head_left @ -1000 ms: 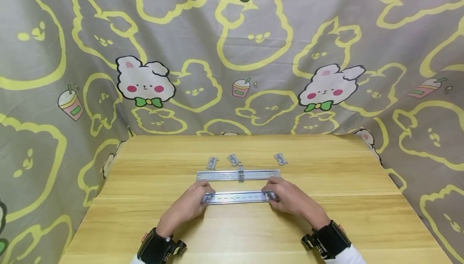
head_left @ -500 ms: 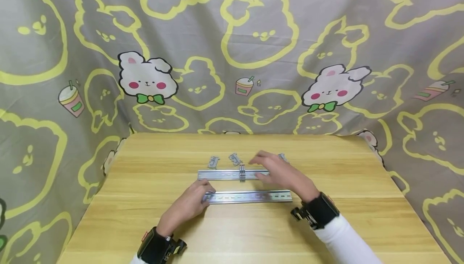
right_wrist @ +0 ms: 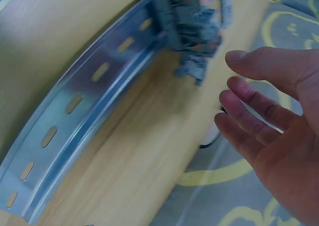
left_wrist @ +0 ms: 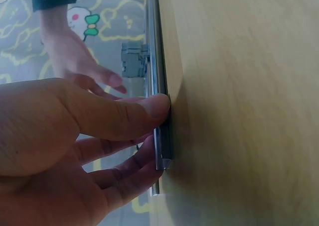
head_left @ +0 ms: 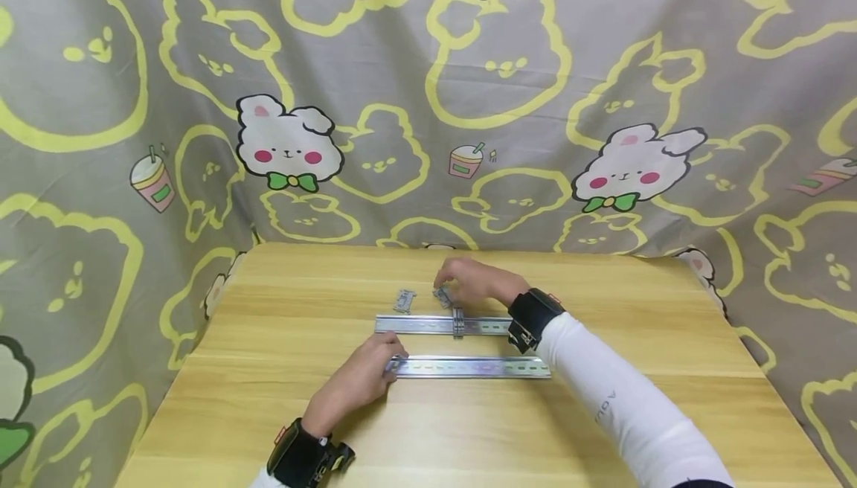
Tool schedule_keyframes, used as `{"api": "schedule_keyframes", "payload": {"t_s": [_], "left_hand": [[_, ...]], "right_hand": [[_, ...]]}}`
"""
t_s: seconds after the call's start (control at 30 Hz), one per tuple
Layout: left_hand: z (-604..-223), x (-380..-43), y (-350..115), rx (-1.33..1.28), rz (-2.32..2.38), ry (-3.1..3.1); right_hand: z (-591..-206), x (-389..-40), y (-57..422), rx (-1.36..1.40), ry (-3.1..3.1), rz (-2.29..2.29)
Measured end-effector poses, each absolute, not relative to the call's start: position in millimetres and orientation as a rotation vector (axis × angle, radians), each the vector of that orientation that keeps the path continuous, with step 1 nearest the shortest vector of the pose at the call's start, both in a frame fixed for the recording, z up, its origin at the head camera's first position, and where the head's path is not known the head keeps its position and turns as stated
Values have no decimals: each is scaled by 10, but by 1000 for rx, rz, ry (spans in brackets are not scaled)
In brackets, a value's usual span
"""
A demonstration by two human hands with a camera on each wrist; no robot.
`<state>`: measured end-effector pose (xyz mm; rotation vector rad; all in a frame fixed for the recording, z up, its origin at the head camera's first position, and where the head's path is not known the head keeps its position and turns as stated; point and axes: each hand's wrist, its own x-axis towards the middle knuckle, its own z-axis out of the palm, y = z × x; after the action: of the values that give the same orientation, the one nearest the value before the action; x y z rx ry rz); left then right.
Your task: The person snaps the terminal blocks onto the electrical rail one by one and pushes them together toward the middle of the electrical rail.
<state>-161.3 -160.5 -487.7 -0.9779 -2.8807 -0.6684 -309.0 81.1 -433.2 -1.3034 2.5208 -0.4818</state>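
Note:
My left hand (head_left: 364,373) pinches the left end of the nearer slotted metal DIN rail (head_left: 475,367), thumb on one side and fingers on the other in the left wrist view. Behind it lies a second DIN rail (head_left: 415,324), carrying a small group of grey terminal blocks (head_left: 458,322) near its middle. My right hand (head_left: 472,280) is over a loose grey terminal block (head_left: 441,296) beyond that rail. The right wrist view shows the right thumb and fingers (right_wrist: 249,116) apart with nothing between them, beside the grey blocks (right_wrist: 187,22).
Another loose terminal block (head_left: 405,300) lies to the left, behind the far rail. The right wrist strap (head_left: 535,317) and forearm cover part of the far rail's right side. A patterned curtain (head_left: 415,198) hangs along the back edge of the wooden table (head_left: 281,302).
My right hand has let go of the near rail's right end and moved back and left, past the far rail, to the loose terminal block. The left hand keeps its hold.

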Motion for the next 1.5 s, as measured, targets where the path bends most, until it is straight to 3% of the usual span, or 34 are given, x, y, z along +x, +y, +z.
{"api": "schedule_keyframes", "payload": {"t_s": [0.4, 0.9, 1.13, 1.5], "left_hand": [[-4880, -1570, -1510, -975, -680, -2903], [-4860, -1571, -1502, -990, -731, -2898], [-4896, -1598, -1574, -991, -745, -2878], [-4900, -1627, -1657, -965, -766, -2884]], "right_hand": [[-4530, -3166, 863, -1452, 2490, -381], [-4572, -3189, 985, -1243, 2648, -505], [-4318, -3008, 1215, -1138, 2703, -643], [-4262, -2541, 1750, -1093, 2786, -813]]}}
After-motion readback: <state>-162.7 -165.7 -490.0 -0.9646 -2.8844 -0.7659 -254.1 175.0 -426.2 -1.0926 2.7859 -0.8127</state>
